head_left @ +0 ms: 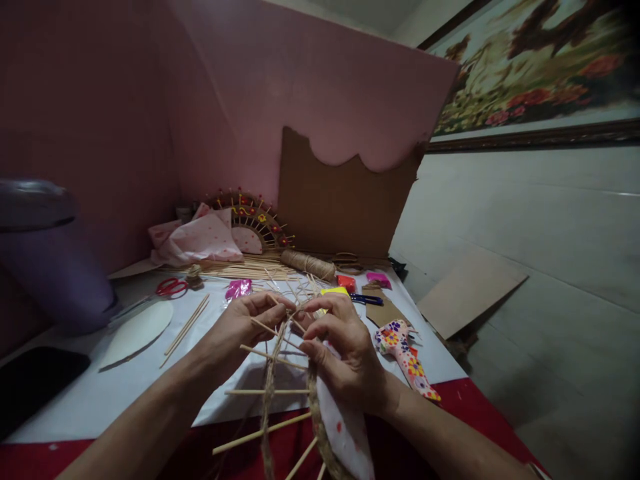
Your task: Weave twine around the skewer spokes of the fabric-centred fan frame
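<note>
The tan twine-and-wooden-stick frame (287,392), over the near edge of the white-covered desk (100,407), looks light, springy. I have left fingers (263,301) and right fingers (325,327) grasping its far part; twine bands (269,400) seem sturdiest.

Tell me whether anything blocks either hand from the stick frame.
Nothing visible does. The left hand and right hand are both at the far end of the frame; the knife lies beyond the right hand, off to the side.
</note>
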Available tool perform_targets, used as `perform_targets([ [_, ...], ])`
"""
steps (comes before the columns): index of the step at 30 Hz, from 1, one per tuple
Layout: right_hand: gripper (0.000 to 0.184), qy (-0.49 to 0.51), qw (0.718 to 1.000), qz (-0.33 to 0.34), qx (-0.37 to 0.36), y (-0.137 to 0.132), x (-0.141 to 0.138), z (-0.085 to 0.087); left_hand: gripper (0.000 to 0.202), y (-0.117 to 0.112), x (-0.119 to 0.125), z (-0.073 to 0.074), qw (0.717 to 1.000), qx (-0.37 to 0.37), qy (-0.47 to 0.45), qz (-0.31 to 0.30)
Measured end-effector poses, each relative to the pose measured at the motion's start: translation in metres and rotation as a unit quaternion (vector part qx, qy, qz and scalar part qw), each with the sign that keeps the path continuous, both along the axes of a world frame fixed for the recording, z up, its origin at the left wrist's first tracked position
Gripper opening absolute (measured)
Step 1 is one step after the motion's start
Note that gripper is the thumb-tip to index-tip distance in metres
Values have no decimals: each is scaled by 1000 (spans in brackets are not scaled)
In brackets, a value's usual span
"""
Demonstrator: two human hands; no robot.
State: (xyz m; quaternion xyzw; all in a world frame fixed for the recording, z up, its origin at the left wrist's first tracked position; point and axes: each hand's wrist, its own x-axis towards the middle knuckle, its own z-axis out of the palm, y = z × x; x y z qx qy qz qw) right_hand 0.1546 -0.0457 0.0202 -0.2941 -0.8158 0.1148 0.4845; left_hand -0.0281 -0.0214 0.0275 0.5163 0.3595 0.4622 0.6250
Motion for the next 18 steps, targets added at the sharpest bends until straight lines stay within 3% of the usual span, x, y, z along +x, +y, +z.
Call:
perform_targets([
  [9,21,-35,994,-74,73,-4,1,-1,19,-3,1,-1,998,-2,-54,-37],
  [18,25,-60,992,-70,88,-5,1,2,17,-5,5,0,997,-15,-74,-32],
])
